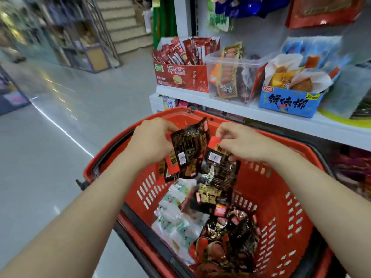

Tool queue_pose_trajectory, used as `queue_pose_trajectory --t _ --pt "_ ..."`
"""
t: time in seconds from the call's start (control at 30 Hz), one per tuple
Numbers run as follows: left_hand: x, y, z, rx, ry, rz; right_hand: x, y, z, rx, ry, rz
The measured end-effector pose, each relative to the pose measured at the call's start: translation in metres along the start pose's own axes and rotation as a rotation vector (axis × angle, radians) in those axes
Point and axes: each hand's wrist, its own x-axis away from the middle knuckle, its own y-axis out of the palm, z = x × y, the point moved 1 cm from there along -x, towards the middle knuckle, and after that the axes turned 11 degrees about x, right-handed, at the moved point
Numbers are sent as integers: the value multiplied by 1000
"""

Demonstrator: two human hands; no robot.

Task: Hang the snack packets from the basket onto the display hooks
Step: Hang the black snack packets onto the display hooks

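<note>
The red basket [267, 189] holds loose snack packets. Above it, the left hand [149, 140] grips the first black packet [189, 149] with curled fingers. The right hand [243, 143] pinches the second black packet [220, 171] at its red header [213, 141]. The packets are probably light, crinkly and slippery, so grip them at the header.

Bright, even overhead shop light with soft, weak shadows. The glossy floor [84, 101] at 9 o'clock shows glare patches and a thin white reflected streak. Heavy motion blur on the racks [66, 37] and staircase [124, 23] at 10 to 12 o'clock, and on the hanging packets [325, 11] at 1 o'clock. The centre is sharper and the Nescafé box [180, 75] print is readable. Wide-angle stretch bends the shelf edge [230, 109] and the forearms [80, 217] at the lower corners. Small glints on the foil snack packets [226, 237] in the red basket [281, 197] at 6 o'clock.
</note>
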Motion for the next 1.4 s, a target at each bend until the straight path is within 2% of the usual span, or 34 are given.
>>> queue_pose_trajectory --t 0.1,0.23,0.33,0.4,0.47,0.57,0.67,0.7,0.77,0.83,0.87,0.97,1.07,1.23,1.4 --pt "1 -11 28 -9 41 64 7 -23 -15 -129 45 97" --pt "-3 -23 73 -186 204 227 16 -47 -18 -535 170 140" --pt "-1 -17 104 -130 413 188 17 -59 -12 -830 179 41" --pt "5 -8 117 -52 508 138 18 -64 -7 -909 114 11" --pt "8 -1 122 59 498 66 17 -65 -5 -913 51 50" --pt "5 1 117 152 371 -125 16 -64 -5 -916 -4 170" --pt "5 -3 109 254 312 -281 14 -67 0 -818 -51 269" --pt "5 -8 108 365 301 -261 16 -70 1 -790 -75 275" --pt "0 -22 108 627 283 -22 19 -80 5 -735 -142 249" --pt "-7 -34 111 705 244 224 24 -90 6 -630 -206 195" --pt "-10 -37 114 706 204 279 26 -94 5 -560 -231 168" --pt "-17 -27 118 846 29 236 33 -97 -3 -432 -306 80" --pt "-20 -22 115 982 -74 172 39 -95 -8 -440 -352 6" --pt "-25 -27 119 938 32 184 40 -99 -2 -508 -354 59" --pt "-29 -30 118 805 175 72 38 -102 0 -550 -373 79"
